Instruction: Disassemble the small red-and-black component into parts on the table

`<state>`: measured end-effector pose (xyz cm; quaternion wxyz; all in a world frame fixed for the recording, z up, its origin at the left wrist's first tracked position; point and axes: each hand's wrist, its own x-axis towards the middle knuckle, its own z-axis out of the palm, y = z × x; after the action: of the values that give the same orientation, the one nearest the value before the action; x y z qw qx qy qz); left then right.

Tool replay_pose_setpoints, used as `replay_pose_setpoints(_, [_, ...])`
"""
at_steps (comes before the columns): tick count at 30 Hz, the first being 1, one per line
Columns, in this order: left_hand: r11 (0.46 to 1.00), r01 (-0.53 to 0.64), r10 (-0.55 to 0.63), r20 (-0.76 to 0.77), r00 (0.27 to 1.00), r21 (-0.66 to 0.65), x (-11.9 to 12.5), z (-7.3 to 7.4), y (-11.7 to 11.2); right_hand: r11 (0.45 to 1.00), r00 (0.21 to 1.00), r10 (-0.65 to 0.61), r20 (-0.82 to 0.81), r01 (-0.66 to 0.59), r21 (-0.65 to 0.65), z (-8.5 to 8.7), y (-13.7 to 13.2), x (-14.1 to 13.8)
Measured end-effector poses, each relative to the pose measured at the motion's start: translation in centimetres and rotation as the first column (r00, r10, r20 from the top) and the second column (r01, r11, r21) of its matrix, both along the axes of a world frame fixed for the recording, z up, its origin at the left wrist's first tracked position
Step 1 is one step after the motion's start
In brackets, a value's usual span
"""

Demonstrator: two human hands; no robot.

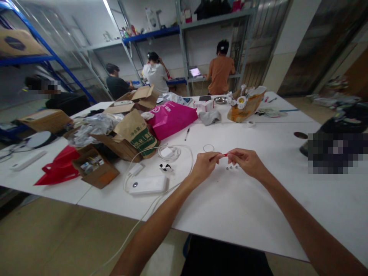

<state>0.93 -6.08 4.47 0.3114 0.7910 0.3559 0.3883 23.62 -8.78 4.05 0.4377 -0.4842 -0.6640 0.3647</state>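
Note:
Above the white table (pixel 258 207), my left hand (pixel 204 165) and my right hand (pixel 245 161) meet fingertip to fingertip. Both pinch a small red piece (pixel 225 155), one hand at each end; its kind is too small to tell, and the fingers cover most of it. Just below the fingers, several tiny pale round pieces (pixel 231 167) lie in a short row on the table. A thin wire-like ring (pixel 208 147) rests behind my left hand. Left of my forearm are a small black-and-white object (pixel 165 167) and a white power bank (pixel 147 185).
White cables and a charger (pixel 167 153) spread across the left side. Behind them stand a small open carton (pixel 96 168), a brown paper bag (pixel 135 134) and a magenta bag (pixel 172 118). A pen (pixel 187 134) lies farther back. Several people sit beyond the table.

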Motion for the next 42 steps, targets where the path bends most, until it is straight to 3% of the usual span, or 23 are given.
replay_pose_setpoints(4, [0.955, 0.042, -0.011, 0.108, 0.994, -0.295, 0.16, 0.63, 0.04, 1.000, 0.998, 0.015, -0.066, -0.015, -0.001, -0.30, 0.02, 0.34])
replay_pose_setpoints(7, [0.921, 0.132, -0.077, 0.162, 0.984, -0.366, 0.13, 0.59, 0.26, 1.000, 0.991, 0.023, -0.131, -0.025, -0.014, -0.02, -0.01, 0.31])
replay_pose_setpoints(10, [0.929, 0.167, -0.106, 0.194, 0.975, -0.331, 0.20, 0.22, 0.40, 0.999, 0.988, 0.019, -0.150, -0.024, -0.028, 0.39, -0.03, 0.16])
replay_pose_setpoints(19, [0.990, 0.064, -0.053, 0.087, 0.995, -0.128, 0.33, 0.27, 0.04, 0.994, 0.993, 0.067, -0.093, -0.075, -0.083, 0.22, 0.18, 0.25])
replay_pose_setpoints(27, [0.989, 0.042, -0.034, 0.055, 0.998, -0.141, 0.35, 0.04, 0.17, 0.998, 0.985, 0.032, -0.167, -0.041, -0.054, 0.02, 0.31, 0.27])
replay_pose_setpoints(35, [0.995, 0.033, -0.030, 0.037, 0.999, -0.093, 0.36, 0.23, 0.16, 0.996, 0.994, 0.039, -0.104, -0.047, -0.079, 0.53, 0.17, 0.27])
replay_pose_setpoints(42, [0.991, 0.052, -0.050, 0.020, 0.999, -0.122, 0.35, 0.41, -0.04, 1.000, 0.992, 0.017, -0.124, -0.019, -0.022, 0.57, 0.21, 0.44])
